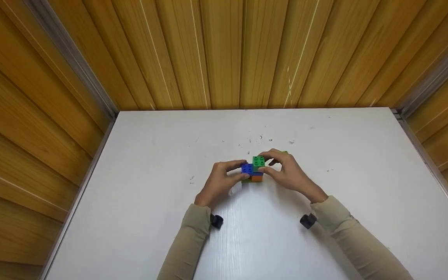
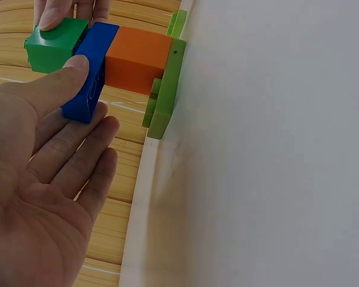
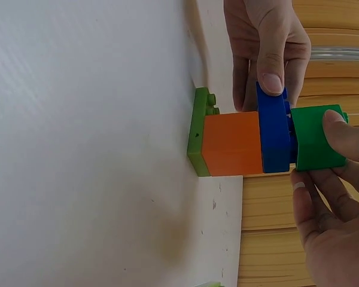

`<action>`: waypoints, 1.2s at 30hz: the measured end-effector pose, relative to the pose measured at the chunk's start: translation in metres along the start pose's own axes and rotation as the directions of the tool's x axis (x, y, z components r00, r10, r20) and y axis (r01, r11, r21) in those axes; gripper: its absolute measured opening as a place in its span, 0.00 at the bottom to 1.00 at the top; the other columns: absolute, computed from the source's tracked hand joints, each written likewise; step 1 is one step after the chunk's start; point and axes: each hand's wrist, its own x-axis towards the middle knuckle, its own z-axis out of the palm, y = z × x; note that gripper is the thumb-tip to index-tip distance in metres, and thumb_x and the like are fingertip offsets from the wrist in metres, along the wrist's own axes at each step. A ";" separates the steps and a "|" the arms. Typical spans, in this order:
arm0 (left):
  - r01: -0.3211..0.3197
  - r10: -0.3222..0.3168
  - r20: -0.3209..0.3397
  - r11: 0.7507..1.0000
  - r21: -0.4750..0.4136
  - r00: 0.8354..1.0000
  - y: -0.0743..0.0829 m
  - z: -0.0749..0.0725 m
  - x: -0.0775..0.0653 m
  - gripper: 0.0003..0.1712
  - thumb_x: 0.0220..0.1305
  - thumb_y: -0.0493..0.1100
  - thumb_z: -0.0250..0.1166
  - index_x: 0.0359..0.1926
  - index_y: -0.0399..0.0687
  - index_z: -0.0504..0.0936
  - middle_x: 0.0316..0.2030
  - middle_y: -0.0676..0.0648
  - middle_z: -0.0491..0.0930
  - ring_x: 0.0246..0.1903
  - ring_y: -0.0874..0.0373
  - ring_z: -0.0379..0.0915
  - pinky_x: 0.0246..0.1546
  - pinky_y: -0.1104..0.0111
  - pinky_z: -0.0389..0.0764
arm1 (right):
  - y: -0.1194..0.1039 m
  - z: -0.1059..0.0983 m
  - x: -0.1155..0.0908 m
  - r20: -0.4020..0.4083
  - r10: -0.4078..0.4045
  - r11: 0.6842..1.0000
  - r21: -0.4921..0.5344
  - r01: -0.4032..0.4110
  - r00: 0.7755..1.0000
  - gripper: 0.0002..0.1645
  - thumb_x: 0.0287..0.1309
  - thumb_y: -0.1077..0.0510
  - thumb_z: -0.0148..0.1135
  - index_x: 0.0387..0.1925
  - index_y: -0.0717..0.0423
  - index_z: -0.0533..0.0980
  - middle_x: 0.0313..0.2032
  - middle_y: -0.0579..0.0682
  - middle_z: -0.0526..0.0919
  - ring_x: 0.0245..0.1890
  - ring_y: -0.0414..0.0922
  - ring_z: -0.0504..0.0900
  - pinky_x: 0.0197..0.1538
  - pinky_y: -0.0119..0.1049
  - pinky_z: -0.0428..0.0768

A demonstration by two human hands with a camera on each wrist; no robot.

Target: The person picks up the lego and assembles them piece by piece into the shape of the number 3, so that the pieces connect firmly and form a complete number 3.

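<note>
A small stack of toy building blocks stands on the white table. Its base is a light green plate [image 3: 197, 134], with an orange block [image 3: 232, 144] on it and a longer blue block [image 3: 274, 134] across the top. My left hand [image 1: 221, 178] pinches the overhanging left end of the blue block between thumb and fingers. With thumb and fingertips, my right hand [image 1: 291, 174] grips a green block [image 1: 258, 161] over the blue block's right end. A narrow gap with blue studs shows between these two in the right wrist view.
Just behind my right hand, part of another light green piece [image 1: 284, 152] shows on the white table [image 1: 161, 155]. Dark specks mark the tabletop beyond the stack. Wood-patterned panels [image 1: 224, 54] rise along the table's back and sides.
</note>
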 end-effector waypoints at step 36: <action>0.030 -0.030 -0.014 0.999 -0.012 0.999 -0.002 0.002 -0.002 0.27 0.71 0.43 0.73 0.68 0.43 0.83 0.63 0.47 0.85 0.65 0.53 0.81 0.72 0.54 0.77 | 0.003 0.003 0.001 0.029 -0.043 0.994 -0.103 0.046 0.999 0.21 0.70 0.55 0.72 0.62 0.54 0.84 0.47 0.49 0.87 0.49 0.56 0.86 0.57 0.53 0.84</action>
